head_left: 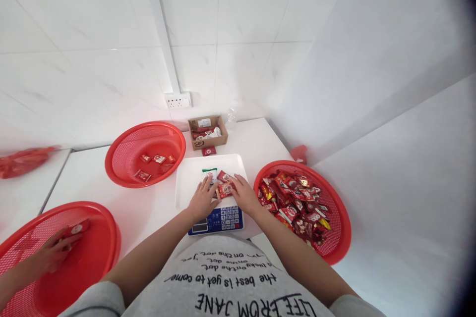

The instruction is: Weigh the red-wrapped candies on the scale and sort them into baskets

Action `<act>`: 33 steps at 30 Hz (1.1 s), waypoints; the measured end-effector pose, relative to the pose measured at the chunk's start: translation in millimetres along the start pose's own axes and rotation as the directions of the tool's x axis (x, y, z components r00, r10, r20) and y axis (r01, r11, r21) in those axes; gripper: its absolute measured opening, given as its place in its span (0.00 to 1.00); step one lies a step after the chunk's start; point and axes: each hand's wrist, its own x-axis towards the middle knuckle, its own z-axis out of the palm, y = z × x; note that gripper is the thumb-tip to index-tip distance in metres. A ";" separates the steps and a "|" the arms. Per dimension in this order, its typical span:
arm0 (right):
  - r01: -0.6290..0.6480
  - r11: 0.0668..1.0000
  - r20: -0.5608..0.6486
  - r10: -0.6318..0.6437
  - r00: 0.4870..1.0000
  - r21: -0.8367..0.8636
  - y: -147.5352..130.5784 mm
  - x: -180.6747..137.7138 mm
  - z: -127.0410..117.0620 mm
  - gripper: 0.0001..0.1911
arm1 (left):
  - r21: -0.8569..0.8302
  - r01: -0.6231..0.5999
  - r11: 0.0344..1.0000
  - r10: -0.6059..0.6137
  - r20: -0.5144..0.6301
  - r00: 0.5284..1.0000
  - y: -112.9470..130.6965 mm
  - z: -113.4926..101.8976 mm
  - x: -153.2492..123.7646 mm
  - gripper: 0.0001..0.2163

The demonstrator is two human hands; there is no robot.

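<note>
A white tray of a weighing scale [188,178] lies in front of me with several small snack packets on it. My left hand [203,199] is open, fingers spread, over the tray's middle beside a white and green packet [210,174]. My right hand [244,195] reaches in from the other side, its fingers stretched out and touching a red packet [224,189]. A darker red packet [222,175] lies just behind it. Part of the packets is hidden under my fingers. The scale's blue keypad panel [215,222] shows below my hands.
A red basket [344,230] heaped with packets stands at right. Another red basket [111,163], behind left, holds several packets. A cardboard box [208,143] with packets sits by the wall, a red packet [208,151] before it. Another person's hand [55,252] holds a red packet in the near-left basket [113,237].
</note>
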 end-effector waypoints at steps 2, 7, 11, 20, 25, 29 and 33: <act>-0.014 1.000 -0.101 0.016 0.995 0.022 4.5 -9.1 -7.4 0.22 | -0.004 0.048 0.999 -0.048 -0.043 0.998 -2.0 2.2 -4.2 0.23; -0.122 0.989 -0.298 0.141 0.944 0.079 33.2 -40.4 -26.7 0.21 | -0.009 0.106 0.994 -0.107 -0.071 0.992 -8.4 2.3 -13.5 0.14; -0.298 0.954 -0.301 0.295 0.907 0.038 62.8 -65.5 -31.1 0.25 | -0.030 0.085 0.996 -0.087 -0.056 0.995 -9.8 2.0 -17.9 0.16; -0.500 0.811 0.009 0.527 0.850 -0.304 100.3 -97.6 -2.5 0.30 | -0.031 0.046 0.998 -0.048 -0.061 0.997 -12.7 4.9 -23.5 0.16; -0.479 0.785 0.102 0.555 0.826 -0.394 101.6 -98.3 2.9 0.29 | -0.059 0.044 0.997 -0.048 -0.059 0.997 -15.6 0.9 -25.6 0.15; -0.478 0.784 0.112 0.559 0.822 -0.396 97.6 -96.2 -1.3 0.29 | -0.077 0.053 0.996 -0.057 -0.055 0.997 -15.8 -0.4 -24.9 0.15; -0.464 0.792 0.112 0.543 0.832 -0.398 95.2 -96.3 -3.6 0.30 | -0.089 0.043 0.995 -0.051 -0.088 0.995 -15.5 -1.0 -23.9 0.14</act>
